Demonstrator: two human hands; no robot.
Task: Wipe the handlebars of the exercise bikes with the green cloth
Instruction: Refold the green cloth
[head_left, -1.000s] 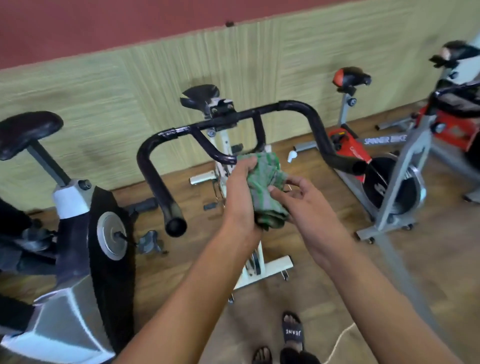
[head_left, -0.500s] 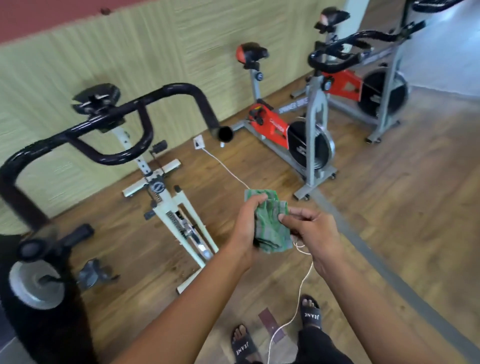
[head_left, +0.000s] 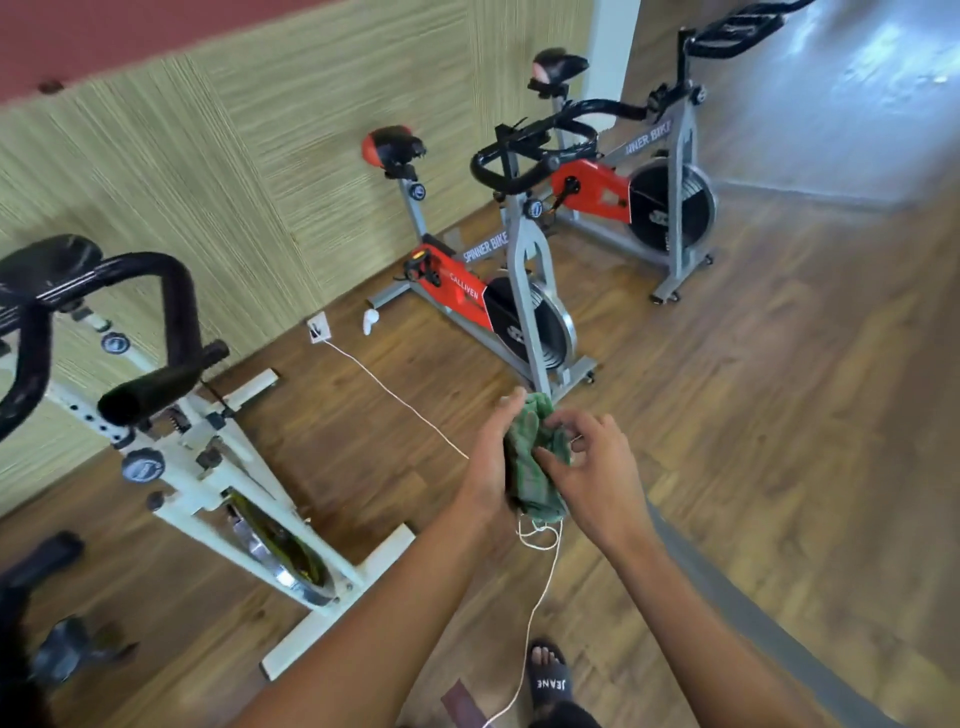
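Note:
A crumpled green cloth (head_left: 535, 462) hangs between my two hands in front of my body. My left hand (head_left: 491, 457) holds it from the left with fingers stretched up along it. My right hand (head_left: 592, 467) pinches it from the right with curled fingers. The white bike's black handlebar (head_left: 161, 384) is at the far left, away from both hands. A red and grey spinner bike stands ahead with its black handlebar (head_left: 519, 166) raised. A second red bike's handlebar (head_left: 618, 111) is behind it.
A white cord (head_left: 395, 397) runs from a wall socket (head_left: 318, 328) across the wooden floor and past my sandalled foot (head_left: 548, 675). The wall panelling runs along the left. A grey strip (head_left: 753, 608) crosses the floor at right.
My view has swung right, away from the white bike's handlebar, which slid to the far left. The red bikes have come into the middle. Both hands keep the cloth, lower and away from the bar.

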